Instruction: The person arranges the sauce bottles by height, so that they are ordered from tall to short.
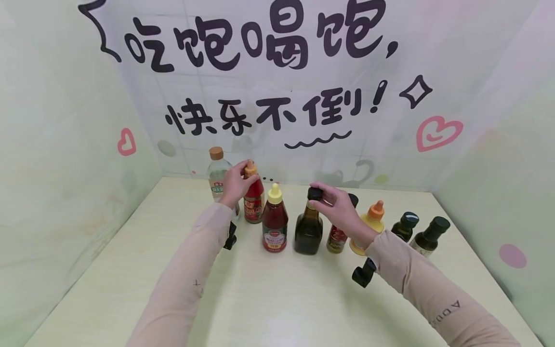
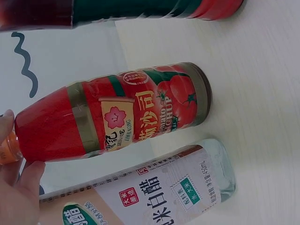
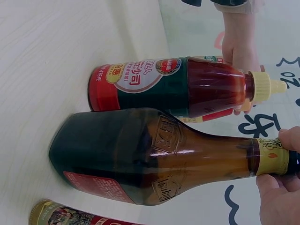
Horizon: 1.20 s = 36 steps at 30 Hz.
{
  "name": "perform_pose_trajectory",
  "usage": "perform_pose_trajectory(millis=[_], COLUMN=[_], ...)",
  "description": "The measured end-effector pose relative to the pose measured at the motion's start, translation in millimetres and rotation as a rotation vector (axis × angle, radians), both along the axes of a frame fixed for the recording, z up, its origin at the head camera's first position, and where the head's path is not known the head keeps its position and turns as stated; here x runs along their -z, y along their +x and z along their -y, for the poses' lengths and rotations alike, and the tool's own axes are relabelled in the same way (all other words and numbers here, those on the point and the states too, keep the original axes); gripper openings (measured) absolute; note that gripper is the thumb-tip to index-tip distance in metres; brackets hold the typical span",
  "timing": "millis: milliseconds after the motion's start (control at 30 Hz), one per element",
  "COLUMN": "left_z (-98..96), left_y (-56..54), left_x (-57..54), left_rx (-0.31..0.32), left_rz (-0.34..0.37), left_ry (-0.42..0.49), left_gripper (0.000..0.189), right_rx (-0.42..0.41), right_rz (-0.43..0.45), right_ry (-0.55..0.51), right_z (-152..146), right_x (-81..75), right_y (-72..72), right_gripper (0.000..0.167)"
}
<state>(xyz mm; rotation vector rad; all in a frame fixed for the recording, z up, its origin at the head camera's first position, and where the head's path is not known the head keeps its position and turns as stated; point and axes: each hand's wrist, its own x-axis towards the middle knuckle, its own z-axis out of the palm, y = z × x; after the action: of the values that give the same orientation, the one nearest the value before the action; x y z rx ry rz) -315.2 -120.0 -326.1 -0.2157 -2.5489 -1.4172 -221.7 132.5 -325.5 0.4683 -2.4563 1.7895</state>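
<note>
My left hand (image 1: 236, 184) pinches the orange cap of a red tomato ketchup bottle (image 2: 117, 112), which stands upright at the back. Beside it on the left is a clear white rice vinegar bottle (image 1: 215, 176) with a brown cap, partly behind that hand. My right hand (image 1: 340, 207) grips the black cap and neck of a dark brown glass sauce bottle (image 3: 117, 154), also upright. Between these two held bottles stands another ketchup bottle (image 1: 274, 224) with a yellow nozzle cap, its label facing front.
Right of the brown bottle are a red-labelled bottle (image 1: 336, 239), a yellow squeeze bottle (image 1: 374, 219) with orange nozzle, and two dark green-capped bottles (image 1: 405, 225), partly behind the right forearm. The pale table (image 1: 277, 299) meets a printed backdrop (image 1: 277, 164) behind the row.
</note>
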Motion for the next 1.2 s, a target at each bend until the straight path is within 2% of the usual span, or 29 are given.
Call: perform_pose_trajectory(millis=[133, 333, 600, 1033, 1200], left_z=[-0.9, -6.1, -10.7, -12.1, -11.6], left_y=[-0.1, 0.0, -2.2, -3.0, -2.5], left_x=[-0.4, -0.5, 2.1, 4.0, 3.0], left_rx=[-0.001, -0.032, -0.069, -0.042, -0.055], left_rz=[0.008, 0.003, 0.017, 0.016, 0.023], left_ry=[0.008, -0.014, 0.005, -0.059, -0.068], left_gripper=[0.048, 0.05, 0.053, 0.053, 0.053], right_rx=[-0.001, -0.002, -0.016, -0.015, -0.02], right_rz=[0.001, 0.005, -0.009, -0.025, -0.037], right_ry=[-0.002, -0.018, -0.028, -0.034, -0.034], right_z=[0, 0, 1, -2, 0], right_x=[0.1, 0.2, 0.0, 3.3, 2.2], right_y=[-0.2, 0.3, 0.0, -0.2, 0.0], right_gripper=[0.044, 0.044, 0.044, 0.044, 0.044])
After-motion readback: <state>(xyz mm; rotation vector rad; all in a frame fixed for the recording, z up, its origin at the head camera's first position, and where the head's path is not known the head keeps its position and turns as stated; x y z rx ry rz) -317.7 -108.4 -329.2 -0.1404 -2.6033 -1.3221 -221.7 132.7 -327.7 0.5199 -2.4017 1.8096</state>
